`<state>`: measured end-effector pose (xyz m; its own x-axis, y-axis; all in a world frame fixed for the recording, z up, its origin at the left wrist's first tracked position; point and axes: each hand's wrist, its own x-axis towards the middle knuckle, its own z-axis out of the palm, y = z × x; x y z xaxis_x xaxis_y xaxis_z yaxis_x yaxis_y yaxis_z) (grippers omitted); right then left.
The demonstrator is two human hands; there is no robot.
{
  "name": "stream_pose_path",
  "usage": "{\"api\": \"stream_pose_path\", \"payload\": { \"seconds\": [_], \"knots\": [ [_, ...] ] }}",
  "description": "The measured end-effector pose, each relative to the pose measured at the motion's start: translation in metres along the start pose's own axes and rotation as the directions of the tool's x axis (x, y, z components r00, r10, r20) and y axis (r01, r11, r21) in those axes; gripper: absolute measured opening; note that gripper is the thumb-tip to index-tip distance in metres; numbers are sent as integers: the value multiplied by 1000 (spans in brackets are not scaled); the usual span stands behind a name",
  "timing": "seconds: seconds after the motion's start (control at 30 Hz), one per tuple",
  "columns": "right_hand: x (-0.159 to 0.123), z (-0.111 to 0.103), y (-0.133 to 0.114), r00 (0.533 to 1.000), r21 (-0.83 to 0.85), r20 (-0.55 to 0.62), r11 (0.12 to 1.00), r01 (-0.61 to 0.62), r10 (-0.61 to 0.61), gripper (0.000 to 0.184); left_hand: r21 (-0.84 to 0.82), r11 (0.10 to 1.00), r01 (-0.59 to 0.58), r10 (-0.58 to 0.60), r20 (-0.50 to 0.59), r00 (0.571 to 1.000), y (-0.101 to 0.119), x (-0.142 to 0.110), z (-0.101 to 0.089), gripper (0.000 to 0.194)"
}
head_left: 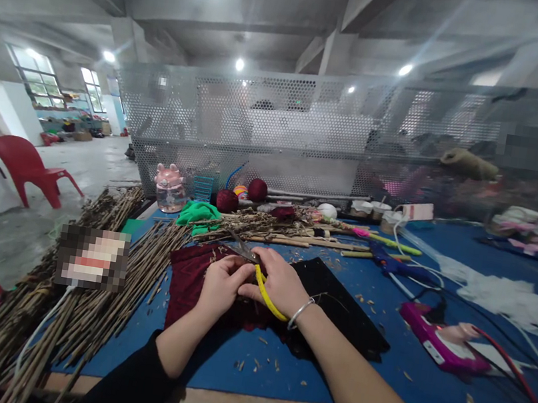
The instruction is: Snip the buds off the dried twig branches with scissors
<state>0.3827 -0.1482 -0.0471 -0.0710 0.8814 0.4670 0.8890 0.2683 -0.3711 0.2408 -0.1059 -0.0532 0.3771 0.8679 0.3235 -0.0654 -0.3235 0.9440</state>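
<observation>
In the middle of the head view, my right hand is closed around scissors with a yellow handle; their dark blades point up and to the left. A silver bangle circles that wrist. My left hand has its fingers pinched together beside the blades, and what lies between them is hidden. Both hands almost touch, over a dark red cloth on the blue table. To the right, a black cloth lies flat under my right forearm. Small dry scraps are scattered around the cloths.
Long dry stems cover the table's left side. Behind my hands are a green cloth, a pink-topped bottle and more twigs. A blue glue gun and a magenta power strip with cables lie right. A perforated metal screen stands behind.
</observation>
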Motion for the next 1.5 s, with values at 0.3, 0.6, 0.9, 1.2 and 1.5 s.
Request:
{"api": "stream_pose_path", "payload": {
  "seconds": [0.3,0.6,0.9,1.2,1.5],
  "knots": [
    [1,3,0,1000,-15,-4,1000,7,-7,63,1,1000,17,-17,-30,999,0,1,0,20],
    [1,8,1,998,98,-47,995,-33,37,51,9,1000,-19,19,-36,999,-5,1,0,27],
    [0,12,2,998,148,-47,988,36,-29,56,-62,998,17,-12,78,997,-2,0,1,27],
    [0,8,0,998,182,-59,982,39,-29,51,3,999,-33,33,-1,999,-1,-2,-1,31],
    [0,2,-4,999,124,33,991,-41,37,44,-56,998,30,-30,2,1000,-8,1,-2,33]
  ]
}}
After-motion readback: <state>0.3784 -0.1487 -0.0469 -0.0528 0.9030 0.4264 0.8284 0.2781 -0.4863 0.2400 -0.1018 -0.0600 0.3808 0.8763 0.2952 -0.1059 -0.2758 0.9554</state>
